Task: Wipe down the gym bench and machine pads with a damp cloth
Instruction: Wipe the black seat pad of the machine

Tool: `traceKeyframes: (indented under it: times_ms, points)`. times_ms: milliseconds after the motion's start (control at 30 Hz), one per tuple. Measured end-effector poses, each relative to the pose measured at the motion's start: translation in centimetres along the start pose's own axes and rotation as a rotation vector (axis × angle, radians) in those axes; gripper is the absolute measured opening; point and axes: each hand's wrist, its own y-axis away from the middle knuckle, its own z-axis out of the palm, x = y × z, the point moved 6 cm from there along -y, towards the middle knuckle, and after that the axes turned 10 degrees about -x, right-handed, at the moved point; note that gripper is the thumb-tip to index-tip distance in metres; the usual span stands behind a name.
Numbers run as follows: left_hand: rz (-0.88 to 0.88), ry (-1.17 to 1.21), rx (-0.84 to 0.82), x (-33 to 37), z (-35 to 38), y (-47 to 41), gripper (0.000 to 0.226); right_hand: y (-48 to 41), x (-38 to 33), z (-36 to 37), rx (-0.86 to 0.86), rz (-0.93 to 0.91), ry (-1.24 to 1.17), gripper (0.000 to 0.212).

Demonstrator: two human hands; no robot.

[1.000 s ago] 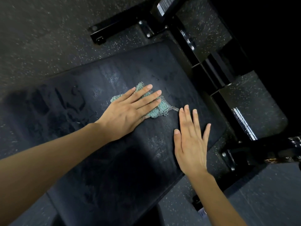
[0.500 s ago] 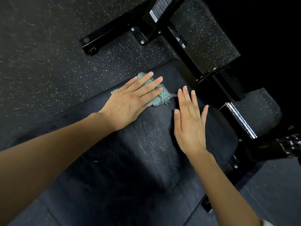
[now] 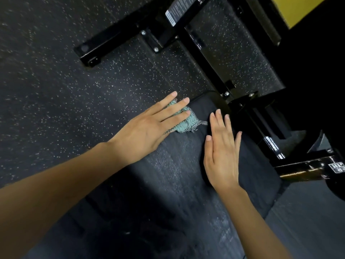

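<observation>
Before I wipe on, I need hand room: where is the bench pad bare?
Bare bench pad lies between the forearms, nearer than both hands. Crowded at the far end: left hand on the cloth, right hand beside it, frame behind.

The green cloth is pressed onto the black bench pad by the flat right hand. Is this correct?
Not quite: the head view shows the flat left hand pressing the green cloth onto the black bench pad. The right hand is beside it, without cloth.

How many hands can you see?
2. The left hand presses flat on the green cloth near the far end of the bench pad; the right hand rests flat on the pad, beside the cloth.
</observation>
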Motion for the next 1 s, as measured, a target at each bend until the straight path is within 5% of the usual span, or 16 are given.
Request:
traceKeyframes:
  times_ms: [333, 1000]
  points:
    - [-0.087, 0.616, -0.153, -2.3, 0.9, -4.5, 0.053, -0.9, -1.0, 0.5, 0.095, 0.056, 0.018, 0.054]
    - [-0.024, 0.992, -0.347, -3.7, 2.8, -7.9, 0.055, -1.5, -1.9, 1.0, 0.029, 0.15, 0.095, 0.058]
